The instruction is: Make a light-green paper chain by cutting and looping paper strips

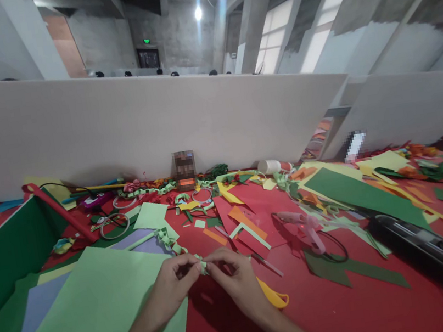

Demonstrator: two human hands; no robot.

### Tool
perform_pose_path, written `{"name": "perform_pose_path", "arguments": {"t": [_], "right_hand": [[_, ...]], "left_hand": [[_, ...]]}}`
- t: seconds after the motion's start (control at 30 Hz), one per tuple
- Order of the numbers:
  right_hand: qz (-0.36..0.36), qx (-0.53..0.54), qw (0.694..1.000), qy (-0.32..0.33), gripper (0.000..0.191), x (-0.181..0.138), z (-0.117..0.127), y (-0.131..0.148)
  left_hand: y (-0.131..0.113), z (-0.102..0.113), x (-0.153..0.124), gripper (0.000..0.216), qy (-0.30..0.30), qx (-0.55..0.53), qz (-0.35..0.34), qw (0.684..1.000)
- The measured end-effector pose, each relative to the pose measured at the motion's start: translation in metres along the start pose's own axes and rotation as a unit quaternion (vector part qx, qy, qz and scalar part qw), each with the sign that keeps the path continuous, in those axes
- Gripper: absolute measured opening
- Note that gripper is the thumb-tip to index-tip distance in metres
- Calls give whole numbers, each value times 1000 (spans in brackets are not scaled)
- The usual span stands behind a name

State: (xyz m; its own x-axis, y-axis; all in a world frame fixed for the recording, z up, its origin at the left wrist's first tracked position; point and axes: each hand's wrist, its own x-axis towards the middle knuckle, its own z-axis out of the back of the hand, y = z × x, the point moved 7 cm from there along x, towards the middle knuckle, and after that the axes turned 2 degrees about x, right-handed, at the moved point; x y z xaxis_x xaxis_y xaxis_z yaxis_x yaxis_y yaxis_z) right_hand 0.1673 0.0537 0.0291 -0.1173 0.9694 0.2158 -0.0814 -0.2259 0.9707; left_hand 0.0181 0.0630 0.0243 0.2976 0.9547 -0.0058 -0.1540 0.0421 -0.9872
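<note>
Between the fingertips of my left hand [168, 287] and my right hand [239, 282] is a small curled light green paper strip [202, 265]. Both hands are closed in a pinch on it, so part of the strip is hidden. A chain of light green paper curls [168, 240] lies just beyond my left hand; whether it joins the held strip I cannot tell. Light green paper sheets [100, 300] lie under my left forearm. Beside my right hand are scissors with a yellow handle [275, 295], their blades partly hidden.
A pink glue gun [308, 228] with a cord lies to the right, and a long black device [433, 245] beyond it. Paper scraps [250, 231] cover the red table [352, 313]. A green box wall [8, 242] stands at left, a white partition [136, 126] at the back.
</note>
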Motion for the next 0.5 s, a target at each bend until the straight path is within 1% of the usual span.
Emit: {"name": "perform_pose_path", "arguments": {"t": [0.13, 0.27, 0.4, 0.5], "right_hand": [[-33, 36, 999, -1, 17, 1, 0, -6], [-53, 62, 997, 18, 24, 1, -3, -12], [-62, 40, 997, 1, 24, 1, -1, -15], [-63, 26, 998, -6, 25, 0, 0, -14]], "left_hand": [[3, 1, 1, 27, -10, 20, 5, 1000], [2, 2, 0, 27, -23, 59, -1, 998], [-2, -2, -1, 25, -31, 110, -16, 993], [-1, -4, -2, 26, -30, 111, -10, 993]]}}
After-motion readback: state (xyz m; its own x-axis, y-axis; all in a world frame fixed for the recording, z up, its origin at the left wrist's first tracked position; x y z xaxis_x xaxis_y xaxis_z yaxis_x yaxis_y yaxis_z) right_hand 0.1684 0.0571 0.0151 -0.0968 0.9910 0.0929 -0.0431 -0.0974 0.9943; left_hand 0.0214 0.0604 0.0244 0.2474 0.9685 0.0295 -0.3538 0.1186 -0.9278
